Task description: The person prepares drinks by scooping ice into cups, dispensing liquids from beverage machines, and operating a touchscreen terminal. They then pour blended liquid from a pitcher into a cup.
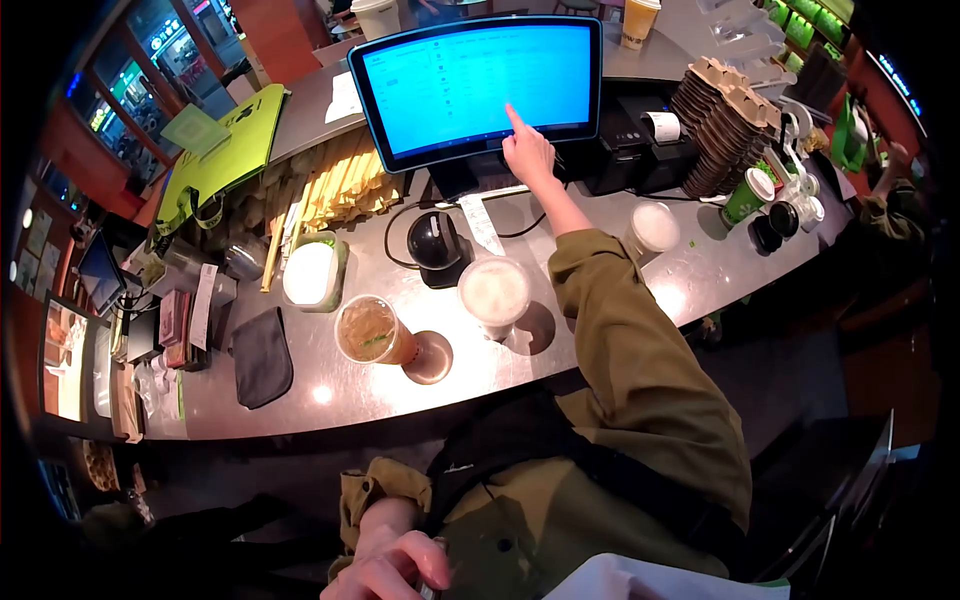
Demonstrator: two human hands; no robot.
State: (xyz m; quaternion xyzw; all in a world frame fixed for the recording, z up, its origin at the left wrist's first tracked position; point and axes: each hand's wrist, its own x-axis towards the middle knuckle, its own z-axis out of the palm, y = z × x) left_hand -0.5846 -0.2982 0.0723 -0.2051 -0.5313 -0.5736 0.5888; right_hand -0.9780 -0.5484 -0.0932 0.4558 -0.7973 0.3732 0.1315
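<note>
My right hand (530,152) reaches over the counter with its index finger stretched out at the lit touch screen (480,85); the other fingers are curled in and hold nothing visible. Low in the view, close to my body, my left hand (395,572) has its fingers bent round something small and dark, mostly hidden. An iced brown drink (366,330) and a foam-topped cup (494,292) stand on the metal counter (330,395) between me and the screen. Behind them sits a round black scanner (434,240).
White-topped tub (312,272), dark cloth (262,358) and yellow paper straws (345,180) lie left. To the right are another cup (654,228), a black printer (660,150), stacked cardboard carriers (722,125) and a green cup (748,197). A white bag (650,580) is at the bottom edge.
</note>
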